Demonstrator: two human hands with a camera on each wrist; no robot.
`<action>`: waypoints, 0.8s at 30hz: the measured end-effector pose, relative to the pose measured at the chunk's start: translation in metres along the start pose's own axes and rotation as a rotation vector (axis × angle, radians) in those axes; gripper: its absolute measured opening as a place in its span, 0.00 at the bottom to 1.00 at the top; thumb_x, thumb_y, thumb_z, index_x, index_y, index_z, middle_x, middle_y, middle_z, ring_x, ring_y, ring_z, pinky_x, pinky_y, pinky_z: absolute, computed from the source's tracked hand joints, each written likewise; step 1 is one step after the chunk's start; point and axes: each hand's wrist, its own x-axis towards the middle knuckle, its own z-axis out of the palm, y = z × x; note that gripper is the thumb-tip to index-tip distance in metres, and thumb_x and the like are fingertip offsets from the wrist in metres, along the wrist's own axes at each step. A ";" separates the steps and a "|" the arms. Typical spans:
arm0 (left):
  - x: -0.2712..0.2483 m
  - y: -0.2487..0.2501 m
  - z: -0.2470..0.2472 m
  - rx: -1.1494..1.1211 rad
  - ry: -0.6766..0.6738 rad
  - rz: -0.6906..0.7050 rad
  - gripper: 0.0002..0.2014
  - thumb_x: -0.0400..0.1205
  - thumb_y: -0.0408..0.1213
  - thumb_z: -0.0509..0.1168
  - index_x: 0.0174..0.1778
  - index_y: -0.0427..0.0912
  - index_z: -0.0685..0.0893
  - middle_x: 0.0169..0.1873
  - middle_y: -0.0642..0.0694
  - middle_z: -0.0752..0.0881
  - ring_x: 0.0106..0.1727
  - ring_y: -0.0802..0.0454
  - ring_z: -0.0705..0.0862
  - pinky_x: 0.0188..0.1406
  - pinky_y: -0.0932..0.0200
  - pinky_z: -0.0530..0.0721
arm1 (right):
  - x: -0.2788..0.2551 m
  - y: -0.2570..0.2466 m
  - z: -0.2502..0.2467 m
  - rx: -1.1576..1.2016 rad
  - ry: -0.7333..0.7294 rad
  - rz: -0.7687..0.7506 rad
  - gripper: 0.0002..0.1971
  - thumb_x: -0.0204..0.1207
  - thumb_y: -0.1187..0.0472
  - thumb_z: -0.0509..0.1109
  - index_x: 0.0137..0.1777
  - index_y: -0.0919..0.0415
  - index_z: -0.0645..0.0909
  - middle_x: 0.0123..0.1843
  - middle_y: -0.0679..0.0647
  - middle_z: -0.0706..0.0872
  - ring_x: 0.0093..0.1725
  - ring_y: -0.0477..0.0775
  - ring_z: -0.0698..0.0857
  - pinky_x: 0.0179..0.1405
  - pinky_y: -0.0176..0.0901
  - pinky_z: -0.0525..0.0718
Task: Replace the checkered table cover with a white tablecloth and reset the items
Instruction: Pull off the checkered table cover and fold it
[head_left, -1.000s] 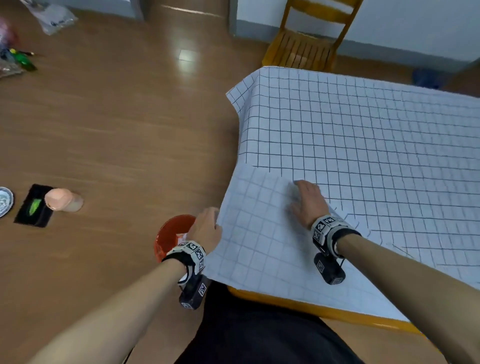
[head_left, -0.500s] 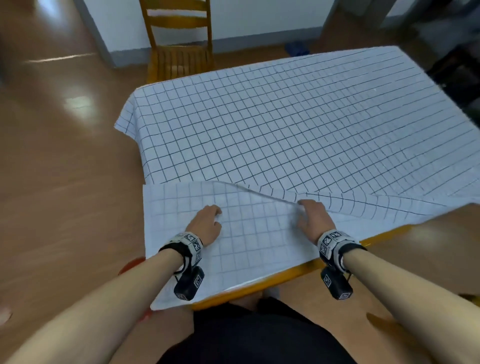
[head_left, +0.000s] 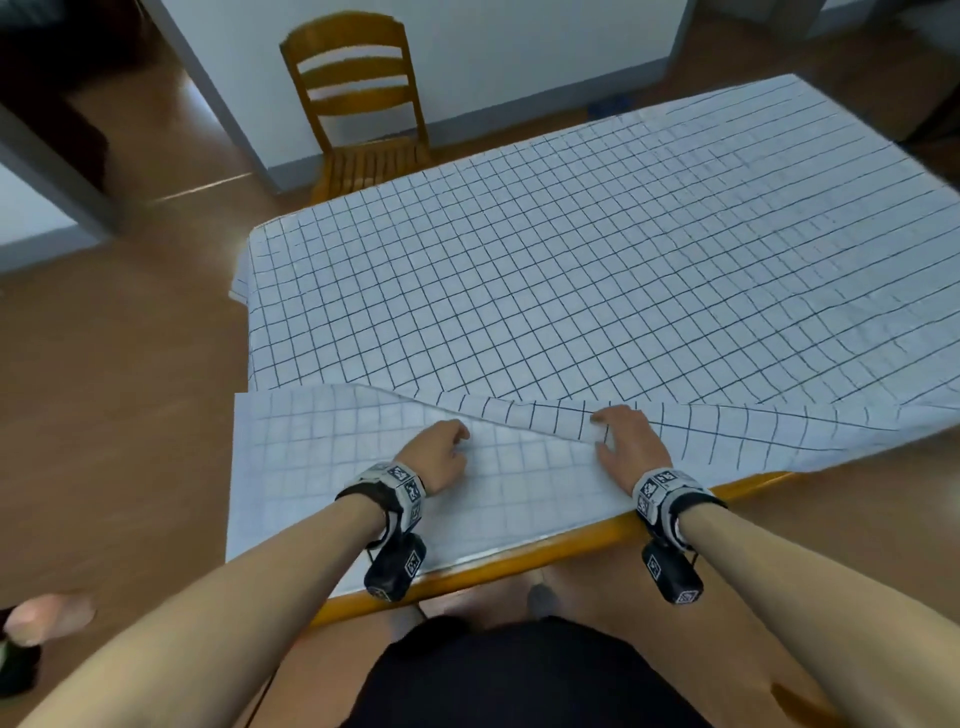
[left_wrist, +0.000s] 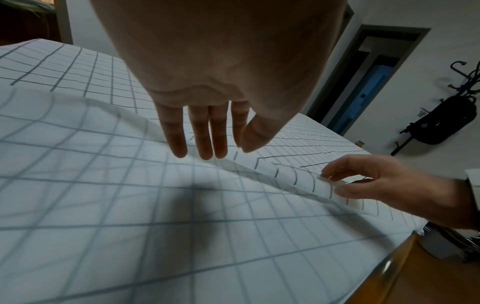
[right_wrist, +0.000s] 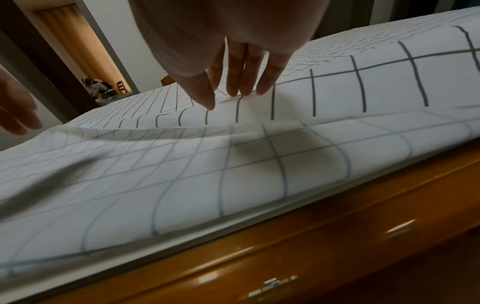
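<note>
The checkered table cover (head_left: 571, 291) lies over the wooden table (head_left: 524, 561). Its near edge is folded back toward the middle as a flap (head_left: 322, 467) that shows the paler underside. My left hand (head_left: 457, 436) is over this flap with straight fingers (left_wrist: 205, 148), the tips at the flap's far edge. My right hand (head_left: 602, 431) is at the raised fold ridge. It pinches the ridge, thumb on the near side and fingers (left_wrist: 335, 176) on top. In the right wrist view the fingertips (right_wrist: 241, 92) sit on the ridge. No white tablecloth is in view.
A wooden chair (head_left: 358, 104) stands at the table's far left corner. A pinkish object (head_left: 47, 618) sits on the floor at lower left. The table front has a drawer handle (right_wrist: 270, 286). A coat stand with a black bag (left_wrist: 441, 123) is by the wall.
My left hand moved from the flap's left corner onto the flap's middle. The fold ridge now runs further right along the near edge. My head view swung right.
</note>
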 end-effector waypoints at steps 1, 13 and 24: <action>0.003 0.011 0.002 0.000 0.002 0.007 0.19 0.82 0.35 0.63 0.70 0.41 0.76 0.66 0.43 0.80 0.64 0.45 0.79 0.63 0.55 0.77 | 0.002 0.007 -0.003 -0.013 0.008 -0.015 0.20 0.79 0.62 0.69 0.71 0.52 0.76 0.70 0.52 0.78 0.71 0.55 0.75 0.68 0.49 0.77; 0.047 0.074 0.023 0.177 -0.112 0.119 0.21 0.83 0.33 0.60 0.74 0.44 0.74 0.71 0.44 0.75 0.71 0.45 0.74 0.69 0.50 0.74 | 0.007 0.065 -0.031 -0.292 -0.068 -0.022 0.28 0.78 0.51 0.71 0.77 0.52 0.72 0.77 0.52 0.70 0.75 0.55 0.69 0.71 0.49 0.74; 0.131 0.104 0.078 0.308 -0.101 0.429 0.38 0.77 0.27 0.65 0.84 0.46 0.62 0.84 0.41 0.60 0.83 0.42 0.61 0.78 0.49 0.66 | 0.029 0.082 -0.023 -0.257 -0.068 0.027 0.15 0.83 0.55 0.65 0.68 0.51 0.79 0.73 0.49 0.71 0.67 0.51 0.75 0.64 0.46 0.79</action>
